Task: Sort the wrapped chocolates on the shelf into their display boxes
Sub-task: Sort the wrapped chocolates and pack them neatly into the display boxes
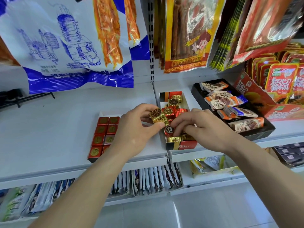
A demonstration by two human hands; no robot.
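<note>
My left hand (136, 129) grips two gold-wrapped chocolates (158, 117) just left of the middle display box (185, 144). That box holds a mix of red and gold wrapped chocolates (174, 100). My right hand (202, 127) reaches into the box's front half, its fingertips pinching a red chocolate with a dark round label (168, 130). To the left, a display box (105, 115) holds neat rows of red square chocolates (102, 130); my left wrist covers its right side.
A black tray (199, 94) of orange, blue and white wrapped bars sits right of the middle box, with a red carton (251, 92) beyond it. Large snack bags (69, 46) hang above. The shelf edge (82, 171) runs below, with packets stacked underneath.
</note>
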